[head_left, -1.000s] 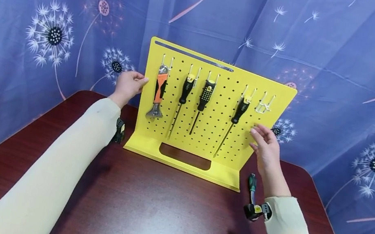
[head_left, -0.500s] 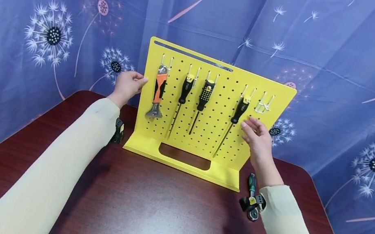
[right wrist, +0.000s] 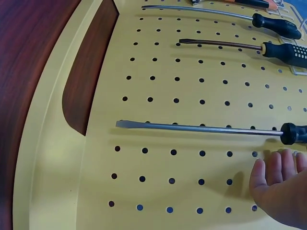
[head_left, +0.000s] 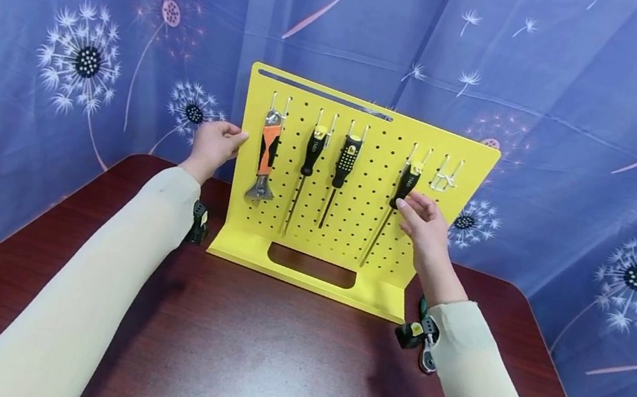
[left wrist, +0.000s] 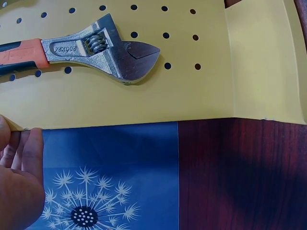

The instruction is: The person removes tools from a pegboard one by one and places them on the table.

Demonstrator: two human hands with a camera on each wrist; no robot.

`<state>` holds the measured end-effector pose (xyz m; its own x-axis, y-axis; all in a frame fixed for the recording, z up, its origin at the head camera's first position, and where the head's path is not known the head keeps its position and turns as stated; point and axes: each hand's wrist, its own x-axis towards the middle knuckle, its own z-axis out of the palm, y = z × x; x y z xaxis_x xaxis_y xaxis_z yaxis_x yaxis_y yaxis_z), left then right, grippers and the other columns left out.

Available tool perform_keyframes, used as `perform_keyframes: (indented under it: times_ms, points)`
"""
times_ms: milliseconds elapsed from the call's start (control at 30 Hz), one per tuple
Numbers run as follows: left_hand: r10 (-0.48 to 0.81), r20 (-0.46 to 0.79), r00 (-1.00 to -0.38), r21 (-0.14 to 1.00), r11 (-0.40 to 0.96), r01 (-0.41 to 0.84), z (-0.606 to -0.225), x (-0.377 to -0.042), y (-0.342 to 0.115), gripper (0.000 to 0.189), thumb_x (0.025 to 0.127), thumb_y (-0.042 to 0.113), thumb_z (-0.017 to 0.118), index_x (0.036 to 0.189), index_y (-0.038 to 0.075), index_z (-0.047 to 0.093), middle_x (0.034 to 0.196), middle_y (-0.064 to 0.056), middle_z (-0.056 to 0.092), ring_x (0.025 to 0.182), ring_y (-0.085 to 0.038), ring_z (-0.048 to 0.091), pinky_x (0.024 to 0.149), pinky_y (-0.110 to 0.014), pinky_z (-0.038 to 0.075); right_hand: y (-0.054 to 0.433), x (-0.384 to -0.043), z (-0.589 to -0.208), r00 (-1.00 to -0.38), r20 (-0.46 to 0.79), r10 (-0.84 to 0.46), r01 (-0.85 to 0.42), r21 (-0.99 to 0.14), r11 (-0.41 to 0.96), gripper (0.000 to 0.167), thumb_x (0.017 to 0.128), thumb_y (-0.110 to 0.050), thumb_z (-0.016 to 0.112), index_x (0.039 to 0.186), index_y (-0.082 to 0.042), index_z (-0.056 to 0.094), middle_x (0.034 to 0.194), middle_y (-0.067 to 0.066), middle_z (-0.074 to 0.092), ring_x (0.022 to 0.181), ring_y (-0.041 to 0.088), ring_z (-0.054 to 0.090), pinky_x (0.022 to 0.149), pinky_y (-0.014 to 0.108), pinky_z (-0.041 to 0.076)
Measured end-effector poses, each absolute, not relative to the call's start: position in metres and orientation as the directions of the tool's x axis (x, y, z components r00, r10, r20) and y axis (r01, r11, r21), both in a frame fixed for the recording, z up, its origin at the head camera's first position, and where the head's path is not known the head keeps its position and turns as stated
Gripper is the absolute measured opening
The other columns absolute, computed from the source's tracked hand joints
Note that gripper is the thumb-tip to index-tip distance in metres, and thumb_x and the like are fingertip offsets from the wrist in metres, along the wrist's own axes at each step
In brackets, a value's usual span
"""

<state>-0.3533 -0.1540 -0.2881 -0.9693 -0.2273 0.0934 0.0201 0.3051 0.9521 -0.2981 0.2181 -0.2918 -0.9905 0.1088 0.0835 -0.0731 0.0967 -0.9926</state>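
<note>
A yellow pegboard (head_left: 383, 188) stands upright on the table. My left hand (head_left: 215, 149) pinches its left edge; the left wrist view shows fingers behind the edge, near an orange-handled adjustable wrench (left wrist: 103, 50). My right hand (head_left: 429, 227) is beside the rightmost screwdriver (head_left: 406, 184), its fingertips right at the lower end of the black handle. In the right wrist view those fingers are loosely bent and hold nothing, just under the handle (right wrist: 295, 133). That screwdriver hangs tip down from its hook.
Two more screwdrivers, one plain-handled (head_left: 313, 152) and one with a dotted grip (head_left: 346, 161), hang mid-board. White hooks (head_left: 445, 177) at the right bear no tool. A green-handled ratchet (head_left: 427, 357) lies on the dark red table (head_left: 266, 358), partly behind my right wrist. A blue curtain (head_left: 197, 17) hangs behind.
My right hand has moved left from the board's right side to the rightmost screwdriver's handle. My left hand keeps its pinch on the board's edge.
</note>
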Motion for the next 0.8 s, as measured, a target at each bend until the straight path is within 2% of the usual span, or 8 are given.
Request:
perform_keyframes:
  times_ms: [233,300,400,533,633,800]
  points:
    - [-0.221,0.087,-0.971,0.952,0.306,0.016,-0.288,-0.354,-0.155,0.039,0.107,0.024,0.057,0.136,0.0,0.063,0.136,-0.021,0.063,0.125,-0.033,0.064,0.11,-0.039,0.055,0.21,-0.302,-0.288,-0.991,0.054,0.122,-0.041,-0.994,0.104,0.049,0.102,-0.021,0.062,0.146,-0.005,0.046,0.113,-0.012,0.053,0.102,-0.001,0.054,0.107,0.03,0.049]
    - [-0.221,0.085,-0.971,0.951,0.308,0.013,-0.288,-0.353,-0.155,0.039,0.107,0.025,0.057,0.136,0.0,0.063,0.136,-0.022,0.063,0.125,-0.033,0.064,0.11,-0.039,0.055,0.209,-0.303,-0.287,-0.991,0.051,0.124,-0.039,-0.994,0.1,0.05,0.102,-0.019,0.061,0.147,-0.002,0.044,0.114,-0.01,0.052,0.102,-0.001,0.054,0.106,0.029,0.05]
    - [-0.222,0.085,-0.971,0.951,0.308,0.013,-0.287,-0.353,-0.155,0.039,0.107,0.024,0.057,0.136,0.0,0.063,0.137,-0.022,0.063,0.126,-0.033,0.064,0.11,-0.039,0.055,0.207,-0.304,-0.287,-0.991,0.053,0.12,-0.043,-0.995,0.09,0.039,0.103,-0.017,0.06,0.139,-0.005,0.049,0.113,-0.009,0.052,0.1,-0.001,0.054,0.1,0.023,0.053]
    - [-0.224,0.082,-0.971,0.954,0.3,0.011,-0.287,-0.354,-0.155,0.038,0.107,0.024,0.057,0.136,0.0,0.063,0.137,-0.022,0.063,0.126,-0.033,0.063,0.11,-0.039,0.055,0.205,-0.304,-0.287,-0.991,0.061,0.122,-0.053,-0.996,0.067,0.014,0.103,-0.015,0.061,0.114,-0.016,0.053,0.104,-0.01,0.052,0.095,-0.001,0.055,0.087,0.015,0.054]
    - [-0.224,0.081,-0.971,0.957,0.29,0.013,-0.287,-0.354,-0.155,0.038,0.107,0.023,0.057,0.136,-0.001,0.063,0.137,-0.022,0.063,0.125,-0.032,0.064,0.109,-0.038,0.055,0.205,-0.305,-0.288,-0.99,0.066,0.126,-0.059,-0.997,0.054,0.011,0.102,-0.014,0.061,0.106,-0.019,0.052,0.098,-0.013,0.053,0.091,-0.001,0.055,0.083,0.013,0.054]
    - [-0.223,0.086,-0.971,0.957,0.289,0.018,-0.287,-0.354,-0.154,0.038,0.106,0.022,0.057,0.135,-0.002,0.063,0.136,-0.023,0.063,0.121,-0.03,0.064,0.109,-0.038,0.056,0.205,-0.305,-0.288,-0.989,0.075,0.127,-0.068,-0.996,0.055,0.011,0.102,-0.014,0.062,0.104,-0.019,0.052,0.093,-0.015,0.054,0.087,-0.002,0.055,0.081,0.013,0.053]
